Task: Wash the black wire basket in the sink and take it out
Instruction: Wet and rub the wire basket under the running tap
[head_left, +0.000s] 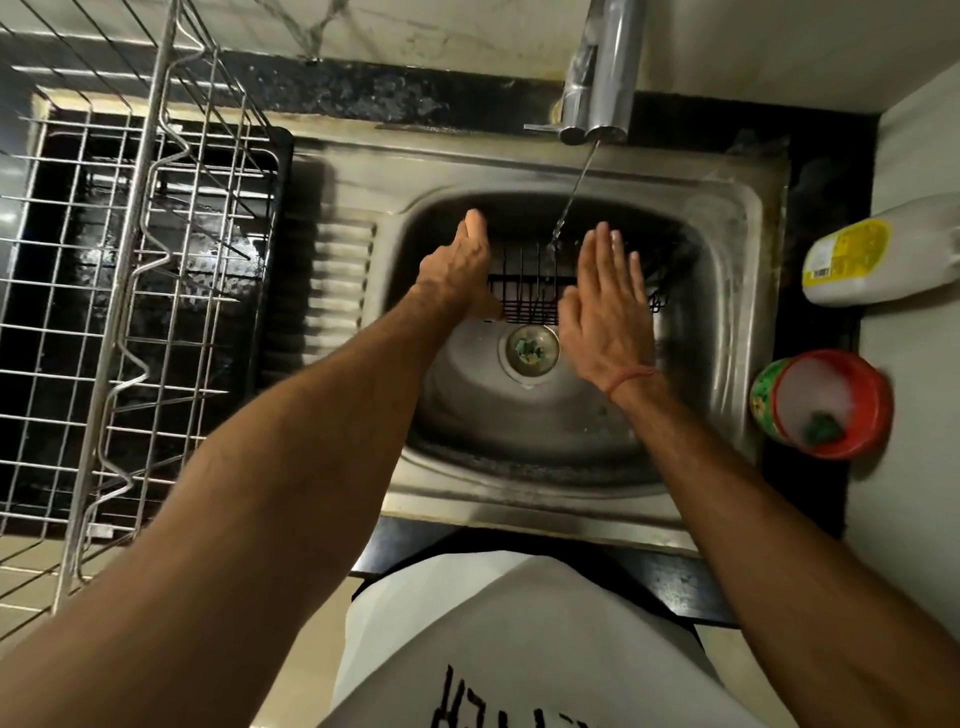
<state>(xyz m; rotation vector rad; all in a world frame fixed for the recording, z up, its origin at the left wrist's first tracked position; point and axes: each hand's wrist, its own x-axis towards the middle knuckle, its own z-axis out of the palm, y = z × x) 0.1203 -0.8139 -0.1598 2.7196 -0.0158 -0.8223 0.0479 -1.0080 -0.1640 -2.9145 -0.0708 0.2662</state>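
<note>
In the far half of the stainless-steel sink (737, 291), against its back wall, the black wire basket (524, 283) stands under a thin stream of water (571, 197) falling from the chrome tap (602, 78) at the back edge. The left hand (460, 265) is at the basket's left end, fingers straight and pointing away; whether its grip actually touches the wire cannot be told, since the palm side is hidden. The right hand (608, 306) is flat, fingers spread and straight, in front of the basket's right end, pinching nothing. The basket reads as flanked, not held.

The round metal drain strainer (532, 349) sits just beside the basket's near edge, with bits caught in it.

Risks, as I judge them: wet wire is slick, so a lift with flat palms could let the basket slip and clatter back into the bowl; fingers should hook through the wires first. The stream is narrow and hits only the middle, so the ends may go unrinsed unless the basket is shifted. The red plastic tub with a green scrubber (826, 402) and the white bottle with a yellow label (857, 260) sit at the tabletop's right edge, close enough for a swinging basket to knock.
</note>
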